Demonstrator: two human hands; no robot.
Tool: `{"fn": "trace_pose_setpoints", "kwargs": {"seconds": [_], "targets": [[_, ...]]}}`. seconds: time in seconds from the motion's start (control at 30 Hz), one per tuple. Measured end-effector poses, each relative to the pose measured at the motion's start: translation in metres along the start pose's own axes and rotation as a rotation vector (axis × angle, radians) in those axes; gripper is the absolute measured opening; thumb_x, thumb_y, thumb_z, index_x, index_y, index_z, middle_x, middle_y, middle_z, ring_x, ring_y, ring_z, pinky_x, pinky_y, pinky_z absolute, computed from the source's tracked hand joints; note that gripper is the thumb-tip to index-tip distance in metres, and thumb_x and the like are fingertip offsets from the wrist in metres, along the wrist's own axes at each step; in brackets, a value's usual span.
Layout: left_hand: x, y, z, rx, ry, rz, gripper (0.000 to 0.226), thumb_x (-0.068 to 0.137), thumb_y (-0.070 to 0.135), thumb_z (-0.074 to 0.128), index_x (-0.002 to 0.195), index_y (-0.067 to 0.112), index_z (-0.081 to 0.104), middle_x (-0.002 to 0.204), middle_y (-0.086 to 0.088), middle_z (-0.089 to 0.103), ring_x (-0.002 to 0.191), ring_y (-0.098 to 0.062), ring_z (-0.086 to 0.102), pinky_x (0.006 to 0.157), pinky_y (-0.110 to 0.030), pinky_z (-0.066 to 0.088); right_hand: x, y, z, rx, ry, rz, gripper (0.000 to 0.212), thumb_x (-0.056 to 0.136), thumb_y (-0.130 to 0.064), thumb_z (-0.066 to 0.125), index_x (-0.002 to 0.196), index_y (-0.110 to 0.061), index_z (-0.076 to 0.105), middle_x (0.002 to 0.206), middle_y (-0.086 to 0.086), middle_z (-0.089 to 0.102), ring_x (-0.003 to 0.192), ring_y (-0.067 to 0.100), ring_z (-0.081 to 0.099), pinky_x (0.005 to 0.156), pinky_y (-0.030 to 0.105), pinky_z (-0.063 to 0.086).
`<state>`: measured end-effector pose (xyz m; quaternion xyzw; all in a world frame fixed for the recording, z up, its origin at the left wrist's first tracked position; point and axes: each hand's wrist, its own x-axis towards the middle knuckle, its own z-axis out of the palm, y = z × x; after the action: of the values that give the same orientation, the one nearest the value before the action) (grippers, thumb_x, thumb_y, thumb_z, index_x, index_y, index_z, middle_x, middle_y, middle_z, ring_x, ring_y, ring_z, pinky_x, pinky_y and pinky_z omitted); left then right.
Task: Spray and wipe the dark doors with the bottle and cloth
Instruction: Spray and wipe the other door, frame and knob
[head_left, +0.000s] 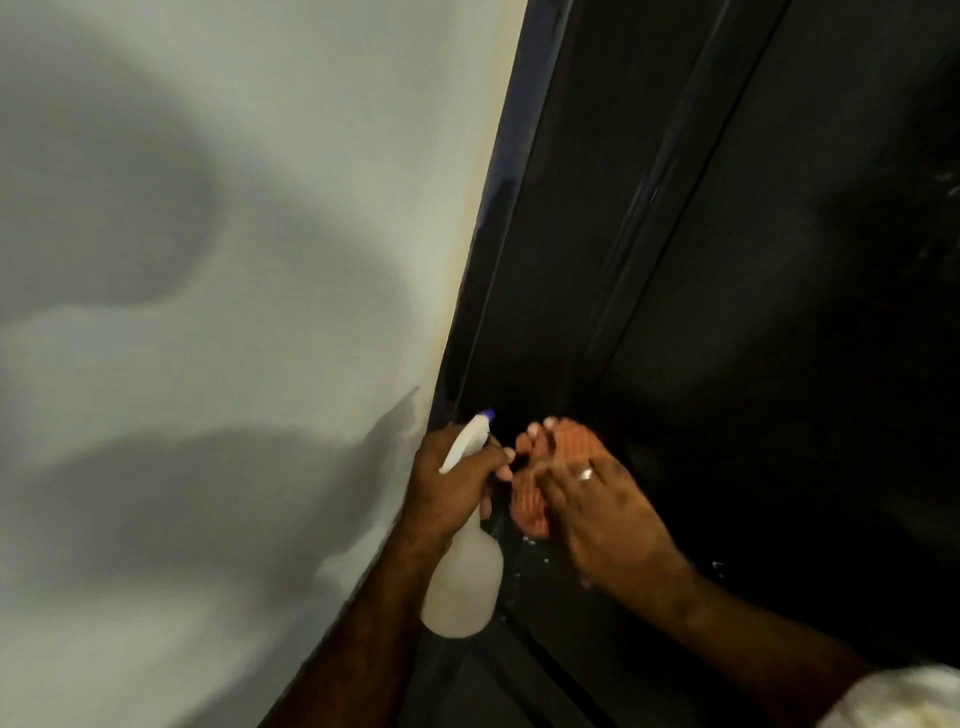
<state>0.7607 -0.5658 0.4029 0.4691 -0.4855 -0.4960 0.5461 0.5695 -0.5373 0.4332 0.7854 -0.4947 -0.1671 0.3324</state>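
Observation:
The dark doors (753, 312) fill the right half of the view, with a vertical seam between two panels. My left hand (447, 483) grips the neck of a white spray bottle (465, 582), whose blue-tipped nozzle points up at the door's left edge. Just to its right, my right hand (597, 499), wearing a ring, presses an orange ribbed cloth (535, 499) flat against the lower door with its fingers spread over it. The hand covers part of the cloth.
A pale grey wall (234, 312) takes up the left half and meets the dark door frame (498, 249) along a slanted edge. Shadows of my arms fall on the wall. White specks dot the door near the cloth and at the far right.

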Motion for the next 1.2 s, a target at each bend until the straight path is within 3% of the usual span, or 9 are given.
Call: {"fn": "trace_pose_setpoints", "kwargs": {"seconds": [0.03,0.13,0.2,0.4,0.67,0.9,1.0,1.1,1.2], "targets": [[-0.001,0.000,0.001,-0.006,-0.017,0.000,0.007,0.097,0.011,0.071,0.091,0.007,0.073,0.076,-0.011,0.075,0.054,-0.014,0.064,0.049,-0.024,0.052,-0.006,-0.003,-0.001,0.015,-0.057,-0.023,0.110,0.084,-0.045,0.078,0.164,-0.005,0.015,0.171,0.027,0.028,0.159,0.042,-0.009,0.128,0.056,0.006],[-0.004,0.001,0.003,0.003,-0.055,0.015,0.007,0.094,0.011,0.073,0.090,0.006,0.073,0.074,-0.010,0.073,0.053,-0.015,0.063,0.049,-0.026,0.053,-0.005,0.010,-0.021,-0.027,-0.211,-0.054,0.101,0.103,-0.049,0.060,0.166,-0.009,-0.009,0.174,0.018,-0.014,0.160,0.035,-0.020,0.120,0.052,-0.019],[-0.005,0.008,0.004,0.000,-0.066,0.018,0.007,0.093,0.011,0.076,0.089,0.007,0.073,0.071,-0.006,0.072,0.052,-0.013,0.063,0.050,-0.026,0.053,0.005,0.029,-0.039,-0.005,-0.039,0.053,0.089,0.106,-0.047,0.049,0.171,-0.013,-0.001,0.176,0.020,-0.013,0.159,0.040,-0.024,0.115,0.058,-0.030],[-0.005,0.026,0.010,0.035,-0.137,0.050,0.005,0.094,0.009,0.074,0.094,0.004,0.073,0.077,-0.008,0.074,0.052,-0.014,0.062,0.050,-0.025,0.052,0.017,0.081,-0.070,0.090,0.299,0.400,0.074,0.110,-0.044,0.037,0.172,-0.011,0.013,0.180,0.014,-0.005,0.166,0.039,-0.005,0.125,0.061,0.022],[-0.022,0.021,0.024,0.109,-0.206,0.071,0.007,0.097,0.008,0.069,0.093,0.004,0.072,0.085,-0.012,0.077,0.050,-0.012,0.061,0.049,-0.026,0.053,-0.028,0.065,-0.024,0.101,0.124,0.232,0.096,0.088,-0.049,0.069,0.168,-0.018,0.027,0.174,0.013,0.029,0.153,0.037,0.041,0.121,0.056,0.028],[-0.067,-0.024,0.048,0.150,-0.301,0.013,0.005,0.095,0.005,0.070,0.095,0.010,0.070,0.078,0.006,0.077,0.056,-0.014,0.066,0.051,-0.017,0.052,-0.122,0.010,0.041,0.224,0.113,0.211,0.086,0.085,-0.030,0.058,0.167,-0.015,0.034,0.178,0.014,0.018,0.165,0.038,0.010,0.122,0.058,0.033],[-0.100,-0.033,0.062,0.187,-0.381,0.015,0.016,0.096,0.002,0.069,0.090,0.016,0.068,0.071,0.015,0.074,0.053,-0.006,0.064,0.051,-0.017,0.053,-0.174,-0.028,0.069,0.525,0.205,0.374,0.097,0.077,-0.017,0.076,0.166,-0.017,0.038,0.176,0.006,0.029,0.164,0.033,0.022,0.121,0.061,0.039],[-0.138,-0.041,0.073,0.201,-0.485,0.002,0.012,0.096,-0.001,0.068,0.089,0.007,0.074,0.077,-0.005,0.076,0.055,-0.018,0.061,0.051,-0.025,0.053,-0.218,-0.073,0.076,1.119,0.504,0.722,0.071,0.092,0.011,0.058,0.159,-0.012,0.050,0.167,-0.003,0.047,0.157,0.018,0.041,0.128,0.045,0.036],[-0.171,-0.055,0.077,0.188,-0.564,-0.105,0.005,0.094,0.003,0.071,0.098,0.006,0.073,0.083,-0.010,0.076,0.063,-0.026,0.062,0.054,-0.029,0.055,-0.236,-0.112,0.063,1.859,0.711,1.208,0.046,0.107,0.009,0.050,0.146,-0.012,0.061,0.138,-0.003,0.073,0.126,0.009,0.068,0.108,0.027,0.053]]}}
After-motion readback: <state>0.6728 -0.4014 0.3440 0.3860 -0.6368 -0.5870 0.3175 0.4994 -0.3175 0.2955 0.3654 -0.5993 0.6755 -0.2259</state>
